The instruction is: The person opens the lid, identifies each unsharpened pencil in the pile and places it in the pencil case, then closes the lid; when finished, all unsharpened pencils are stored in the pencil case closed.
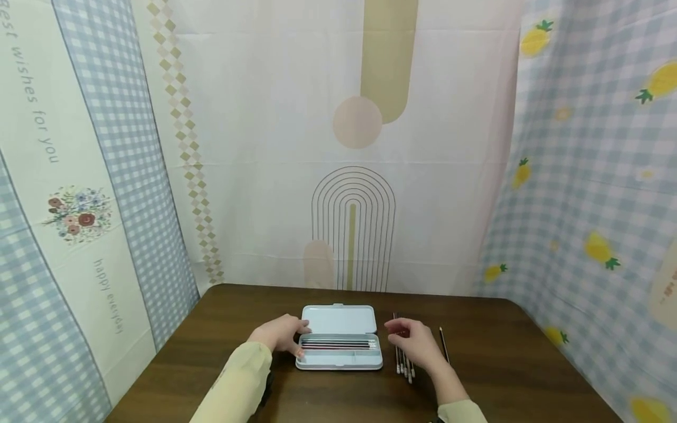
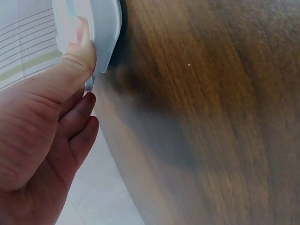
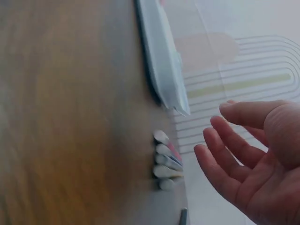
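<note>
A pale blue pencil case (image 1: 338,359) lies with its lid (image 1: 339,320) folded back on the table. Several pencils (image 1: 338,345) lie side by side in its rear compartment. My left hand (image 1: 280,335) holds the case at its left end, the thumb on the rim and the fingers beside the hinge side. To the right, my right hand (image 1: 415,342) hovers with bent, spread fingers and nothing between them. Partly beneath it is a bunch of loose pencils (image 1: 404,367). In the right wrist view, the blunt ends of these pencils (image 3: 163,160) point at the camera.
One dark pencil (image 1: 444,345) lies apart, right of the bunch. The brown wooden table (image 1: 238,308) ends at a patterned cloth backdrop (image 1: 264,176), with checked cloths on both sides. The front compartment of the case has a small divider towards its right.
</note>
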A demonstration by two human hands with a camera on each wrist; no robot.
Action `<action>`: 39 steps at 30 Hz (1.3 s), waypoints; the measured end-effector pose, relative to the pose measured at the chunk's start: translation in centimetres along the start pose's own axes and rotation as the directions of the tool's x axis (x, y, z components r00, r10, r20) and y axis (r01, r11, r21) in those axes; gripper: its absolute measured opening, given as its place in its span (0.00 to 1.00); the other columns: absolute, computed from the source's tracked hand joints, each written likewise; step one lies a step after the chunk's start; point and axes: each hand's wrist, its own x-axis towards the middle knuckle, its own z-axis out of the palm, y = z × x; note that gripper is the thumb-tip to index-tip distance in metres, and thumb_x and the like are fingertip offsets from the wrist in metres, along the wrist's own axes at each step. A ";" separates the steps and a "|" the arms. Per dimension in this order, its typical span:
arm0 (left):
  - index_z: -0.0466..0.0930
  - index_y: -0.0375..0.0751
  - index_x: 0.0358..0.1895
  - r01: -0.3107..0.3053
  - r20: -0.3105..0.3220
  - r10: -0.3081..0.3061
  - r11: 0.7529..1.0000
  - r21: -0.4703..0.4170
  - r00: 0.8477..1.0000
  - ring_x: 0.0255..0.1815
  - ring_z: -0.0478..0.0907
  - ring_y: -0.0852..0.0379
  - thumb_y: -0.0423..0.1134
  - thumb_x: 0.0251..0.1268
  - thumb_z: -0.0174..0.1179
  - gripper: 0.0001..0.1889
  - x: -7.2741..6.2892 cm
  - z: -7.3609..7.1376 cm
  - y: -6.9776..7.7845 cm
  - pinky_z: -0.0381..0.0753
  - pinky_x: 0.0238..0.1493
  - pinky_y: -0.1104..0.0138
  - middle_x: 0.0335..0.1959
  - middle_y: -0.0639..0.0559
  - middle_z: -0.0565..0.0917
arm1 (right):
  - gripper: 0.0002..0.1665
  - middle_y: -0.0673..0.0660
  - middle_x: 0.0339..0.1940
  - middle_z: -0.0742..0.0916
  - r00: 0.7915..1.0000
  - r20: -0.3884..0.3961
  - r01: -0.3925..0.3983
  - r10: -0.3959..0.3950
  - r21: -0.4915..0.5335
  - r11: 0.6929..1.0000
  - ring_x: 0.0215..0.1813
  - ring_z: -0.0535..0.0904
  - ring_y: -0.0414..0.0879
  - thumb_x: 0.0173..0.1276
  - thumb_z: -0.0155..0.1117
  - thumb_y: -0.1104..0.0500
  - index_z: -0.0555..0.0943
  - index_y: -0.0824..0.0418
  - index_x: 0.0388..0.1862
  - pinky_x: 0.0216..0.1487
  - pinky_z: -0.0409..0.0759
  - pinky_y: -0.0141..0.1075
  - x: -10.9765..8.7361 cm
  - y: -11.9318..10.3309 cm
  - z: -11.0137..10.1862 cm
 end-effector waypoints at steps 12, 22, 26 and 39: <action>0.87 0.42 0.66 -0.012 -0.013 0.012 1.000 -0.017 1.000 0.76 0.72 0.40 0.43 0.55 0.82 0.32 -0.3 -0.1 -0.4 0.71 0.76 0.46 0.74 0.44 0.78 | 0.13 0.55 0.48 0.91 0.998 0.007 -0.055 0.055 -0.012 0.998 0.47 0.84 0.46 0.72 0.72 0.67 0.89 0.61 0.53 0.48 0.86 0.46 -0.2 -0.9 -0.6; 0.86 0.42 0.66 -0.022 -0.001 0.022 1.000 -0.010 1.000 0.77 0.72 0.40 0.44 0.56 0.81 0.32 -0.5 -0.2 -0.6 0.71 0.76 0.46 0.75 0.44 0.78 | 0.13 0.56 0.49 0.91 0.996 -0.005 -0.087 0.087 -0.010 0.996 0.50 0.85 0.49 0.72 0.70 0.69 0.89 0.62 0.53 0.52 0.87 0.50 -1.0 -0.9 -0.8; 0.87 0.43 0.66 -0.022 0.004 0.022 1.000 -0.013 1.000 0.77 0.71 0.40 0.44 0.56 0.81 0.32 -0.5 -0.1 -0.8 0.70 0.76 0.46 0.75 0.45 0.78 | 0.13 0.55 0.48 0.91 0.994 -0.002 -0.109 0.109 -0.010 0.994 0.50 0.85 0.49 0.73 0.70 0.69 0.89 0.63 0.54 0.52 0.87 0.49 -1.2 -0.5 -0.8; 0.87 0.43 0.66 -0.022 0.006 0.022 0.999 -0.027 1.000 0.77 0.71 0.39 0.43 0.55 0.82 0.32 -0.4 0.1 -0.9 0.70 0.77 0.46 0.75 0.44 0.78 | 0.14 0.58 0.51 0.89 0.983 0.016 -0.181 0.180 0.060 0.982 0.51 0.86 0.52 0.76 0.63 0.71 0.88 0.66 0.57 0.46 0.90 0.50 -1.5 0.0 -1.0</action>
